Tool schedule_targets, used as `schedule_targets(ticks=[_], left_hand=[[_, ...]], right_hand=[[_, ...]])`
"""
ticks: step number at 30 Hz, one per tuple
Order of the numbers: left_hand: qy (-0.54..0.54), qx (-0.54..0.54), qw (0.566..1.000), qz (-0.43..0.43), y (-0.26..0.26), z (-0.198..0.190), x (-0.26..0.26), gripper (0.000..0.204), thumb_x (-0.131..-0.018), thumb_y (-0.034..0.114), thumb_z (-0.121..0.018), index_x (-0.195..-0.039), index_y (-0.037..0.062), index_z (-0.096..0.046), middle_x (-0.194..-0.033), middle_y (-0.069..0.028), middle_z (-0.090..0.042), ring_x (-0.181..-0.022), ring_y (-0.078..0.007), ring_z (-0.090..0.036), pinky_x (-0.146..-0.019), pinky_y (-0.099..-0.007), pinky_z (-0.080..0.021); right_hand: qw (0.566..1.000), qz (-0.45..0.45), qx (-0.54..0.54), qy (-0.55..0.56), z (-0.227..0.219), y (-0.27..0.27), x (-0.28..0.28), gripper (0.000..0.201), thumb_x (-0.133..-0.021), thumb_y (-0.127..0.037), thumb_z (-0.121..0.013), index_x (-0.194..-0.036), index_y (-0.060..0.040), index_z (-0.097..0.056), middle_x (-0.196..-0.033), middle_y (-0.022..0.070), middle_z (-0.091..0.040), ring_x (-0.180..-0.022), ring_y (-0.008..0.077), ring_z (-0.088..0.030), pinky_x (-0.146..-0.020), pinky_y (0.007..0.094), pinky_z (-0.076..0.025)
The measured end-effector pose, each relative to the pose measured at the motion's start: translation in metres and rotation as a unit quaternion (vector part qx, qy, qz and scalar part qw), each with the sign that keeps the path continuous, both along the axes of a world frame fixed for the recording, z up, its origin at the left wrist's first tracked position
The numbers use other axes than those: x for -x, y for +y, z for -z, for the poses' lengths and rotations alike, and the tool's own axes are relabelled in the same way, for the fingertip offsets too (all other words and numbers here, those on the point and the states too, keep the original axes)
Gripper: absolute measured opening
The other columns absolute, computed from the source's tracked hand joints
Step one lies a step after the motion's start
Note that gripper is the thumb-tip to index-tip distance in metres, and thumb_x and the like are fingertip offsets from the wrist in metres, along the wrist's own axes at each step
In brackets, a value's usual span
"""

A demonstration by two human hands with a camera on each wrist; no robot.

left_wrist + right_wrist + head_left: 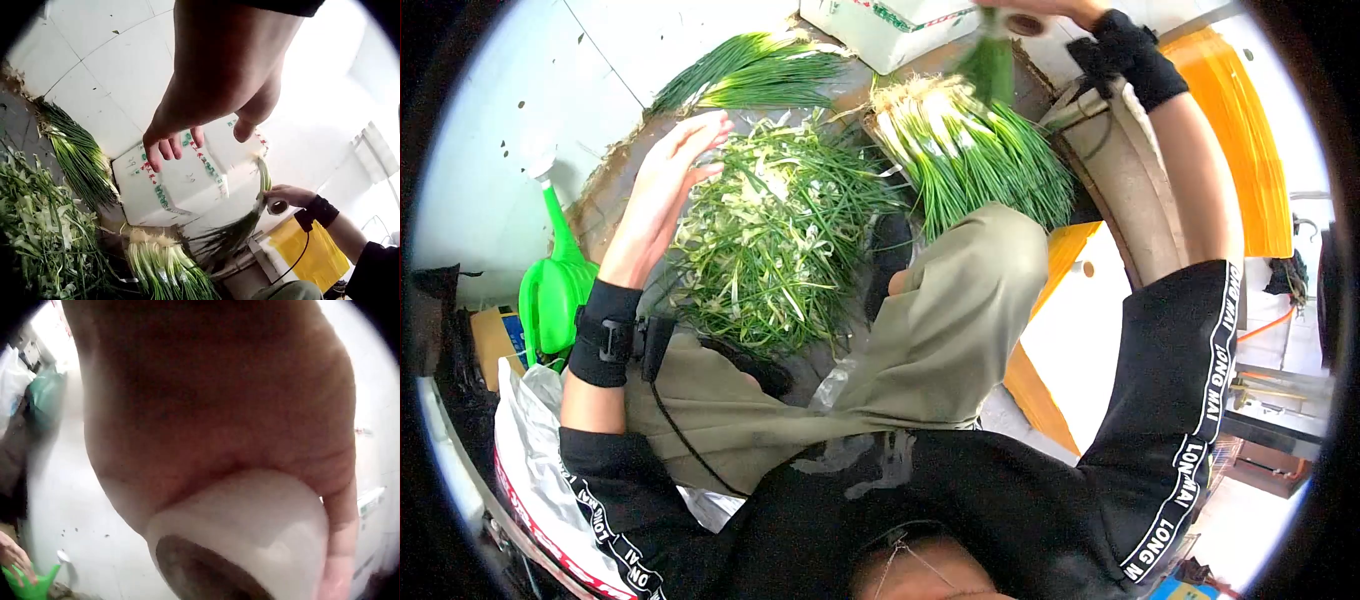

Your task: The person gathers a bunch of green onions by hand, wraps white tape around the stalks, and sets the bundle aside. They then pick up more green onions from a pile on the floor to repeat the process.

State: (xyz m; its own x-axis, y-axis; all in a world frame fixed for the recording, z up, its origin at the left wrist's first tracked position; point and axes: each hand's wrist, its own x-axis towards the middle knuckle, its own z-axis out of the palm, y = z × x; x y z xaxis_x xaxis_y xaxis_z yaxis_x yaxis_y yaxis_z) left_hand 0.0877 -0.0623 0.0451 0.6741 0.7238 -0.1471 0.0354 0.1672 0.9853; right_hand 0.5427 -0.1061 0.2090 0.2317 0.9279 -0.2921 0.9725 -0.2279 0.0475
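My right hand, at the top edge of the head view, holds a roll of tape together with a small bunch of green onions. The bunch hangs with its leaves downward and its white ends up. In the right wrist view the tape roll sits against the palm, and the fingers are mostly hidden. My left hand is raised, fingers extended and nothing in them, over the edge of a loose heap of trimmed onion leaves.
Bundled green onions lie right of the heap, and another pile of green onions lies behind it. A white foam box stands at the back. A green watering can is at the left, a yellow sheet at the right.
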Motion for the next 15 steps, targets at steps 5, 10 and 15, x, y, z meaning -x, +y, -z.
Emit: schedule_targets(ticks=[5,10,15], left_hand=[[0.044,-0.01,0.997,0.056,-0.01,0.001,0.008,0.038,-0.101,0.032,-0.052,-0.128,0.0059,-0.057,-0.129,-0.008,-0.06,-0.123,-0.0167,-0.054,-0.098,-0.0322,-0.043],[0.072,-0.03,0.993,0.092,-0.019,0.001,0.01,0.033,-0.101,0.028,-0.053,-0.123,0.005,-0.059,-0.125,-0.0074,-0.062,-0.119,-0.0158,-0.055,-0.096,-0.0314,-0.045],[0.121,-0.052,0.987,0.095,-0.018,0.007,0.015,0.03,-0.1,0.026,-0.054,-0.12,0.0041,-0.061,-0.121,-0.0068,-0.063,-0.116,-0.0157,-0.057,-0.093,-0.0309,-0.046]], right_hand=[[0.982,0.004,0.047,-0.184,0.041,-0.031,-0.119,0.054,-0.085,-0.055,-0.062,-0.1,-0.0039,-0.072,-0.083,0.018,-0.071,-0.067,0.0277,-0.069,-0.071,0.0392,-0.056],[0.953,0.116,0.168,-0.225,0.118,-0.059,-0.092,0.049,-0.079,-0.042,-0.069,-0.103,0.0002,-0.072,-0.106,0.0198,-0.071,-0.096,0.029,-0.07,-0.084,0.0425,-0.055],[0.964,0.164,0.126,-0.17,0.249,-0.051,-0.09,0.042,-0.073,-0.033,-0.065,-0.096,0.0007,-0.072,-0.1,0.0225,-0.07,-0.098,0.0335,-0.069,-0.086,0.042,-0.054]])
